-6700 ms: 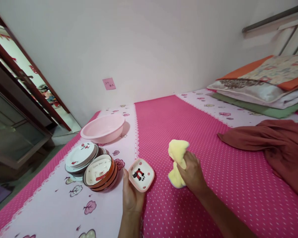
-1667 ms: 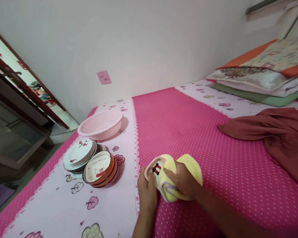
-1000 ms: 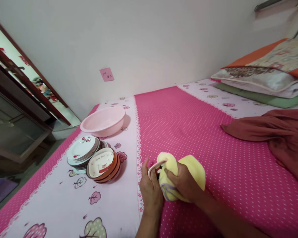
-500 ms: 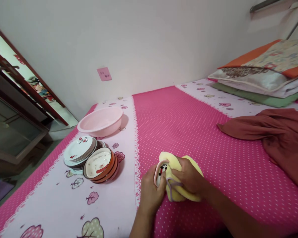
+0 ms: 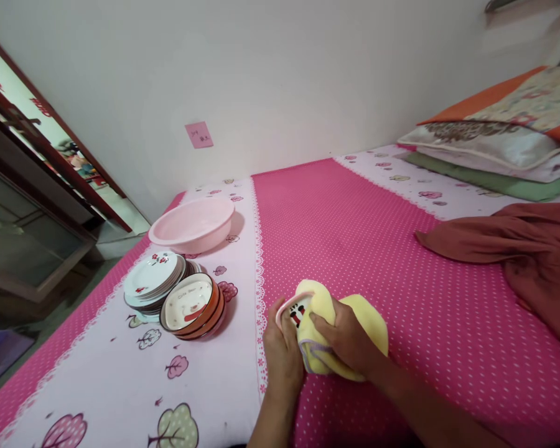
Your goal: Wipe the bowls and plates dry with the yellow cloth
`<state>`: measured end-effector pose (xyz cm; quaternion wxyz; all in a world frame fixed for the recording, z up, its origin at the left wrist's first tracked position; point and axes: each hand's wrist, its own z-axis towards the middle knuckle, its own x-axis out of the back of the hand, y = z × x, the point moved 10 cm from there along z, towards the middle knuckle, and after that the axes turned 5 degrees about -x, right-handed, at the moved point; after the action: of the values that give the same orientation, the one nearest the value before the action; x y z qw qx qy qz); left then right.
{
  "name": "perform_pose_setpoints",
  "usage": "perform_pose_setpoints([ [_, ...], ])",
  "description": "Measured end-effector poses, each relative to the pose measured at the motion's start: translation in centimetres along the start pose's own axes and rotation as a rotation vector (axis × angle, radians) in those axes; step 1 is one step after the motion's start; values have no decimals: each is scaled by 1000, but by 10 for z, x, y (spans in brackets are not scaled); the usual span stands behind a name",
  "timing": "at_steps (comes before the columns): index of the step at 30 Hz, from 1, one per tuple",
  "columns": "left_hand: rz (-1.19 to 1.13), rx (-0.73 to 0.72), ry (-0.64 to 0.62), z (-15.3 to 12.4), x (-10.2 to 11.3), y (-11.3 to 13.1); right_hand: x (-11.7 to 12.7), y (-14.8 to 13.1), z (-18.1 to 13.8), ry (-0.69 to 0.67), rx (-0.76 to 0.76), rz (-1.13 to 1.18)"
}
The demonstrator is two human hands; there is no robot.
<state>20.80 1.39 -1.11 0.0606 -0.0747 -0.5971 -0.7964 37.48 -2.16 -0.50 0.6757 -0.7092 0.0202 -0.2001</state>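
Observation:
My left hand (image 5: 281, 351) is wrapped round a bowl (image 5: 293, 310) with a pink rim and a cat print on its white inside. The bowl is tilted, and much of it is covered. A yellow cloth (image 5: 372, 322) with a purple edge is gripped in my right hand (image 5: 350, 341), thumb on top. It lies over the rim and inside of the bowl, and its loose part hangs to the right. Left of my hands, several orange-sided bowls (image 5: 189, 305) are nested beside a stack of white plates (image 5: 152, 275) with red flowers.
Behind the plates stands a pink basin (image 5: 193, 225). A reddish-brown cloth (image 5: 518, 242) lies at right, below piled pillows (image 5: 490, 144) near the wall. The bed has a pink dotted sheet (image 5: 317, 211). A pink note (image 5: 198, 135) is stuck to the wall.
The bowl has turned in my left hand, its print now at another angle. The cloth has been pushed further over the rim. The whole view has shifted slightly.

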Motion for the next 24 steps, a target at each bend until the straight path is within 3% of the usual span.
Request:
perform_pose_setpoints([
  [3,-127,39,96,-1,6,2,-13,11,-4,-29,-101,164],
  [5,-174,78,74,0,3,3,-17,15,-4,-59,-135,243],
  [9,-85,18,-81,6,-4,14,-3,15,4,-78,-119,261],
  [13,-13,-86,-232,7,-13,24,15,4,10,-102,-3,81],
  [17,38,-128,-336,0,-24,30,12,-6,8,-166,81,4],
  [20,-5,-93,-284,-1,-23,30,6,-7,5,-129,60,56],
  [24,-45,-25,-73,0,-7,22,-12,10,-6,-39,-116,244],
])
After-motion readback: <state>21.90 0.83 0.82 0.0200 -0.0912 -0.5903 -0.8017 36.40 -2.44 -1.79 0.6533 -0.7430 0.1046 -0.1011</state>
